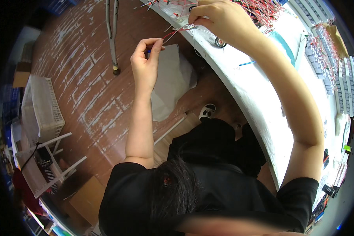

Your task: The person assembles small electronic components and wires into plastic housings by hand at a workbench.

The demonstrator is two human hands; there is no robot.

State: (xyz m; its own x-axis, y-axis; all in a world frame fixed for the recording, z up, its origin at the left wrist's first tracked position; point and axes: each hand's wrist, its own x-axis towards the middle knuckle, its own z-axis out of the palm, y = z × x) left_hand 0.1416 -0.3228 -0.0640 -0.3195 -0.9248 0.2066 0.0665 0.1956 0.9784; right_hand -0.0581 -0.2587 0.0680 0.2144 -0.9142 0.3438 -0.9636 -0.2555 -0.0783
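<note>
A thin red and white wire (171,34) stretches between my hands beside the edge of the white table (259,98). My left hand (144,65) pinches its near end between thumb and fingertips, out over the floor. Above the tabletop, the fingers of my right hand (220,19) are closed on the wire's other end; a small light-coloured tip shows just below them, too small to name. A tangle of red and white wires (263,15) lies beyond my right hand. Close under that hand sits a small round black and silver thing (220,42).
A blue pen-like stick (247,63) lies on the table. Grey racks of small compartments (347,86) line the right side. A metal leg (113,47) stands on the brown floor, near a white sheet (167,86). At left are a white crate (41,106) and a white chair (45,171).
</note>
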